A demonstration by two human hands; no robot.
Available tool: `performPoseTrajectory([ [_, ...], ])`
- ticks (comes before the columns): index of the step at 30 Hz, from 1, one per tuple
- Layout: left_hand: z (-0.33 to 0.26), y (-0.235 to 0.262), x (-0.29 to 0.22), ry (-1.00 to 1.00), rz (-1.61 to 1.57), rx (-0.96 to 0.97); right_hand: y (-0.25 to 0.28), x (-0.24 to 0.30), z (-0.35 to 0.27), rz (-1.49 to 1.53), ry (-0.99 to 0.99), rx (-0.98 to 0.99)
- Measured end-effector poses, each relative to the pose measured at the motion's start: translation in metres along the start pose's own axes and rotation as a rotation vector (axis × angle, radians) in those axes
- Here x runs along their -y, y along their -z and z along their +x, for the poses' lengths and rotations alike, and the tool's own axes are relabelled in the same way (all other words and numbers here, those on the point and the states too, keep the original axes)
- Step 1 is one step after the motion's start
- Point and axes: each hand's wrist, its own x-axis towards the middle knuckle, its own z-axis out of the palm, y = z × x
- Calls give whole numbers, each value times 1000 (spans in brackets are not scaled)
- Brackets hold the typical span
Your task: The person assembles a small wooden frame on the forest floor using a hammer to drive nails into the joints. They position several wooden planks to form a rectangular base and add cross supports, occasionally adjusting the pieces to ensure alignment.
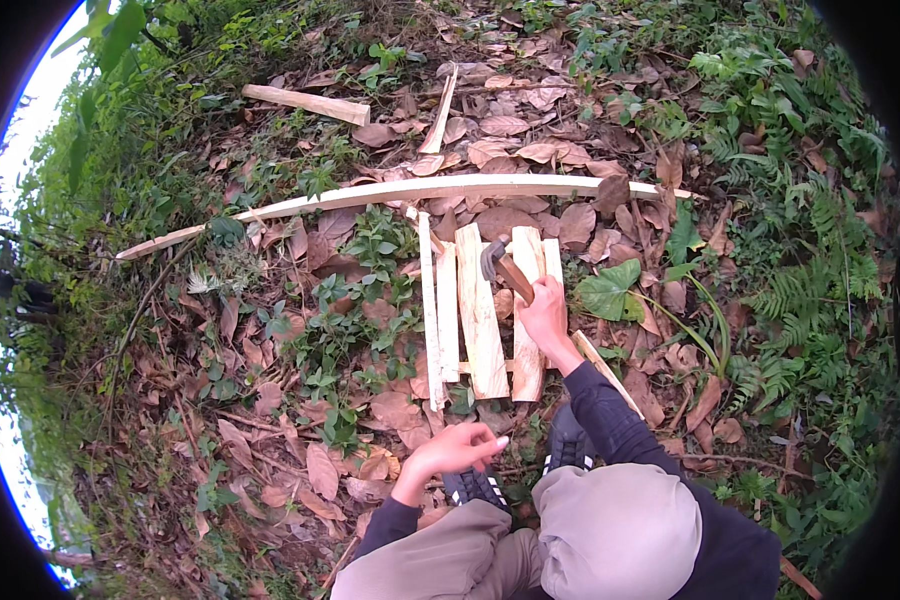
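Observation:
My right hand (pixel 544 313) is wrapped round the wooden handle of a hammer (pixel 514 277). Its dark metal head hangs over the upper part of several pale wooden slats lying side by side. Beneath the hammer is one wide slat (pixel 528 345); another wide slat (pixel 481 325) lies just left of it. Further left are two narrow slats, the outermost a thin strip (pixel 430 320). A crosspiece (pixel 467 368) shows under their near ends. Nearer me, my left hand (pixel 457 450) is above my shoe with its fingers curled together; what they hold, if anything, is too small to tell.
A long pale wooden strip (pixel 450 187) runs across the ground beyond the slats. Farther off lie a thick wooden piece (pixel 307 103) and a split sliver (pixel 440 112). Another stick (pixel 606 372) lies by my right forearm. Dry leaves, ferns and low plants surround my shoes (pixel 567 440).

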Motion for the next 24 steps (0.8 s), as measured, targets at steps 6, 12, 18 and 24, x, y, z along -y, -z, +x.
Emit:
performPoseTrajectory([
  [6,90,-34,26,-188,699,-1091,18,-8,6,-140,41,-74],
  [12,105,-26,20,-149,592,-1007,5,-4,18,-173,29,25],
  [18,100,-26,29,-156,680,-978,-11,-3,32,50,-47,47],
  [24,98,-25,35,-181,686,-991,-17,4,24,-27,-46,58],
])
